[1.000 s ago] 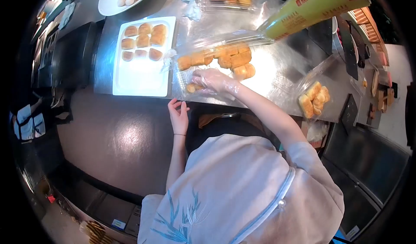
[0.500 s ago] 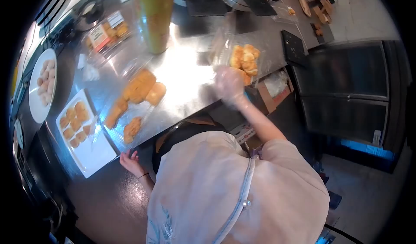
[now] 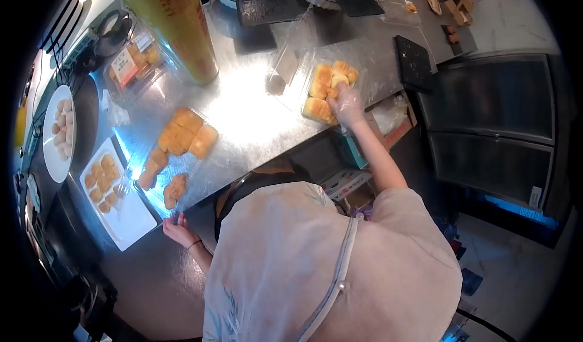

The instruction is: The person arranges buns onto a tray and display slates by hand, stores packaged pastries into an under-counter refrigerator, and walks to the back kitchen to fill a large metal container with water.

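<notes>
My right hand (image 3: 347,106), in a clear plastic glove, reaches into a clear plastic box (image 3: 308,118) of golden bread buns (image 3: 320,80). Its fingers are closed on a bun (image 3: 339,82) at the right side of the box. My left hand (image 3: 178,231), bare, is at the counter's front edge with its fingers curled together. Something small and dark shows at its fingertips, too small to name. Just above it lie a browned bread piece (image 3: 175,190), smaller pieces (image 3: 152,167) and a cluster of joined buns (image 3: 183,129).
A white rectangular plate (image 3: 135,220) with small buns lies left, near an oval white dish (image 3: 56,160) of pale round pieces. A tall yellow roll (image 3: 176,29) stands behind, beside a labelled plastic box (image 3: 130,69). Dark boards (image 3: 273,2) and a glass-door fridge (image 3: 492,154) are also there.
My right hand has shifted right and down into the plastic box, showing more buns there. My left hand's fingers have drawn together. The view has shifted slightly, and the yellow roll appears tilted.
</notes>
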### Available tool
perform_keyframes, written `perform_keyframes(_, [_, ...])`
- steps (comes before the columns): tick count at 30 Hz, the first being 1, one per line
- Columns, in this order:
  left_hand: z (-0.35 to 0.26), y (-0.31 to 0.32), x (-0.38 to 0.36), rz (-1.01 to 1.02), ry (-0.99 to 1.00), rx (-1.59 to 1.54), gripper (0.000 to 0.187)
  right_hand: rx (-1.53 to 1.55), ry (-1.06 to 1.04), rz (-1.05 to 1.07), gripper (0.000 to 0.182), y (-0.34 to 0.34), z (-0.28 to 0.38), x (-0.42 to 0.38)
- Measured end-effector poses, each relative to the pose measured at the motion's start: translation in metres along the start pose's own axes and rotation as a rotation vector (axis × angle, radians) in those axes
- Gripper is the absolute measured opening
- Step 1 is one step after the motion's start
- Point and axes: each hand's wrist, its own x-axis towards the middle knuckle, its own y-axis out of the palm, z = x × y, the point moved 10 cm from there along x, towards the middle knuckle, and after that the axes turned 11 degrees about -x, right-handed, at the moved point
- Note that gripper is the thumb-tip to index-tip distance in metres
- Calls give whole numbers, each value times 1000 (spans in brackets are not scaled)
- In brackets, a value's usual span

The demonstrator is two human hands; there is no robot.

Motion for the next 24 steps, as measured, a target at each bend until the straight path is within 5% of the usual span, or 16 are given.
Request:
perform_keyframes(4, [-3, -2, -5, -35, 2, -28, 43, -65, 21, -359, 37, 7, -2, -13])
perform_keyframes(8, [-4, -8, -5, -78, 10, -74, 42, 46, 176, -273, 42, -18, -20, -17])
perform_keyframes(10, [0, -9, 2, -47, 0, -50, 40, 78, 127, -508, 39, -38, -25, -21])
perform_keyframes(12, [-2, -9, 0, -48, 10, -94, 39, 177, 183, -395, 34, -41, -42, -7])
perform_keyframes(14, [-2, -8, -3, -34, 59, -124, 38, 981, 134, -110, 35, -68, 13, -19])
perform_keyframes(16, [3, -6, -3, -37, 11, -182, 35, 984, 12, 245, 29, -100, 95, -50])
perform_keyframes(18, [9, -2, -1, 3, 11, -243, 33, 794, -346, 466, 27, -112, 177, -92])
perform_keyframes(21, [14, 3, -4, 22, -10, -265, 33, 441, -997, 242, 23, -110, 299, -146])
perform_keyframes(22, [13, 4, -7, 35, -13, -261, 33, 491, -990, 551, 19, -73, 334, -155])
perform_keyframes(24, [13, 4, -9, 77, -36, -284, 32, 508, -1038, 171, 22, -30, 378, -155])
